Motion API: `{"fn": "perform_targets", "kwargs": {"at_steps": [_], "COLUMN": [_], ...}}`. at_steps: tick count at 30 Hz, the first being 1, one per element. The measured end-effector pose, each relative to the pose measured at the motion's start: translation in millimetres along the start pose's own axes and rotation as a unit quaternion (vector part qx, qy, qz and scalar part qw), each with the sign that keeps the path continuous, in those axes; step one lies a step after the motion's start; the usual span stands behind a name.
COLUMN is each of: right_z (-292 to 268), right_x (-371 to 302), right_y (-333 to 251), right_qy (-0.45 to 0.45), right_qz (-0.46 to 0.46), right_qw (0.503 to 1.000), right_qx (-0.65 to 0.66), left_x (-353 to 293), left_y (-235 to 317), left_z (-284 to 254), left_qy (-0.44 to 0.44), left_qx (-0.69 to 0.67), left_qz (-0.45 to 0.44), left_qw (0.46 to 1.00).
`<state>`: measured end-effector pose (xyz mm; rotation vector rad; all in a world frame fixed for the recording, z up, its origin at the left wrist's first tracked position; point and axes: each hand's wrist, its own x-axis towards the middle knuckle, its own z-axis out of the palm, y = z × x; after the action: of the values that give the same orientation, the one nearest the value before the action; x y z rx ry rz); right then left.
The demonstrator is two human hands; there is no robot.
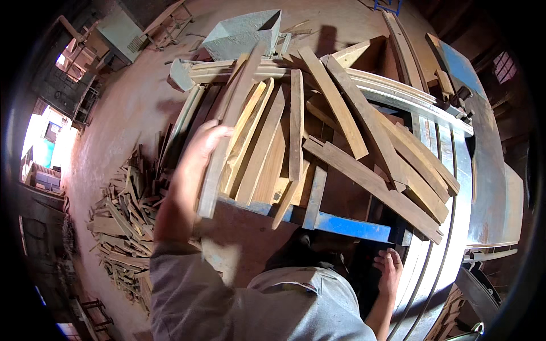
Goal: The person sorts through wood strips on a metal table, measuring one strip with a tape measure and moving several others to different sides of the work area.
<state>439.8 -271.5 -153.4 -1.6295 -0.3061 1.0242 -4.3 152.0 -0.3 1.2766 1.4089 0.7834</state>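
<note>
A long wooden strip (215, 170), likely stiff, fairly light and splinter-prone, is clasped in my left hand (207, 139) near its middle, the best hold for balance, above the front-left corner of the bench (352, 227). Loose boards (334, 105) lie across it; near its front edge, my right hand (389, 268) is half curled, its grip unclear.

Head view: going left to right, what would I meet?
Big bright opening, scrap-wood heap, left hand, middle wooden strip, right hand, large grey-and-blue sheet.
</note>
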Motion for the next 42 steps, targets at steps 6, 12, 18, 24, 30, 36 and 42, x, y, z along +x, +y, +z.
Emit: {"fn": "perform_targets", "kwargs": {"at_steps": [6,12,18,24,30,36,42], "right_z": [-3.4,-12.3,3.8,23.4,31.1,24.0,16.1], "right_x": [9.2,22.4,25.6,41.0,50.9,39.5,37.8], "right_y": [0.4,-5.0,-48.0,-58.5,-45.5,-41.9,-41.1], "right_qy": [-0.010,0.004,0.030,-0.021,-0.055,-0.021,-0.002], "right_qz": [0.017,0.011,0.039,0.022,0.011,0.019,0.036], "right_qw": [1.000,0.999,0.996,0.998,0.997,0.998,0.999], "right_qx": [0.006,-0.037,-0.074,-0.062,-0.046,-0.048,-0.037], "left_x": [37.6,64.1,101.3,141.7,158.2,178.5,195.1], "left_y": [-50.3,-129.0,-180.3,-268.2,-275.7,-264.9,-134.9], "left_z": [-117.3,-160.1,-177.3,-256.5,-312.3,-281.6,-200.8], "left_qy": [0.179,0.203,0.117,0.148,0.124,0.150,0.183], "left_qx": [0.442,0.503,0.330,0.347,0.378,0.454,0.656], "left_qz": [0.002,-0.039,0.030,-0.032,-0.053,-0.092,0.025], "left_qw": [0.879,0.839,0.936,0.926,0.916,0.873,0.731]}}
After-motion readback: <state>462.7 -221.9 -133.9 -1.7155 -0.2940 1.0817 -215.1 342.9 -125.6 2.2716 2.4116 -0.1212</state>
